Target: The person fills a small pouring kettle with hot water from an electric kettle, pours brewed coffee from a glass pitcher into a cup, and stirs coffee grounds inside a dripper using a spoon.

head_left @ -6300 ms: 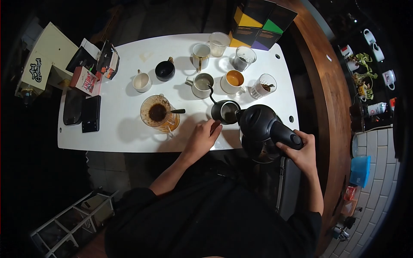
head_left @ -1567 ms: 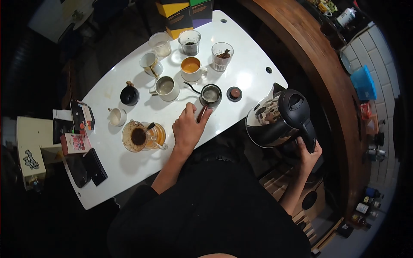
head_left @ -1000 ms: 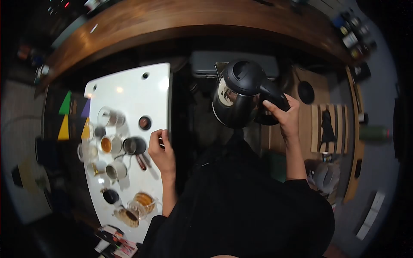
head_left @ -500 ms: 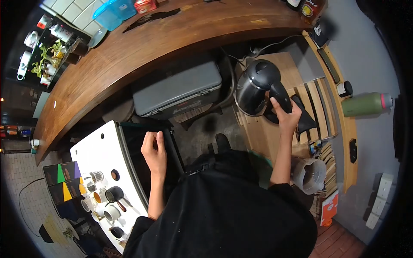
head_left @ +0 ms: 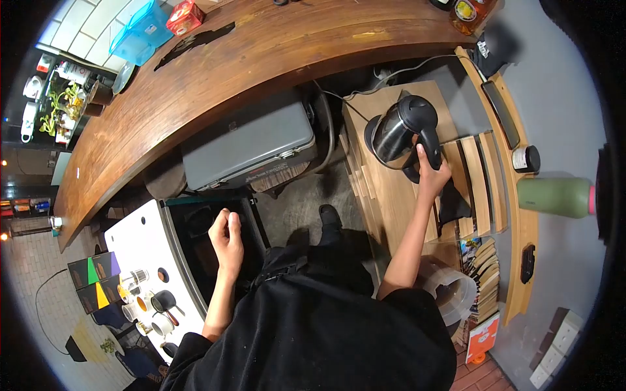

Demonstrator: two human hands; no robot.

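My right hand (head_left: 433,176) is wrapped round the handle of a black and steel electric kettle (head_left: 392,135). The kettle is over the wooden shelf top (head_left: 417,94); whether its bottom rests there I cannot tell. Beside my right wrist lies a dark cloth (head_left: 453,205) on the wooden slats (head_left: 479,189). My left hand (head_left: 226,242) is closed, fingers curled, with nothing visible in it. It hangs in the air over a dark open recess (head_left: 195,228) next to the white table (head_left: 140,241).
A grey hard case (head_left: 251,148) stands under the curved wooden counter (head_left: 195,85). Cups and a small dark pot (head_left: 163,300) crowd the white table. To the right are a clear plastic bucket (head_left: 464,293) and a green bottle (head_left: 554,197). A cable (head_left: 417,67) runs behind the kettle.
The kettle has shifted slightly away from me and tilted differently, still in my right hand. My left hand stays closed in nearly the same place. The whole view has turned a little.
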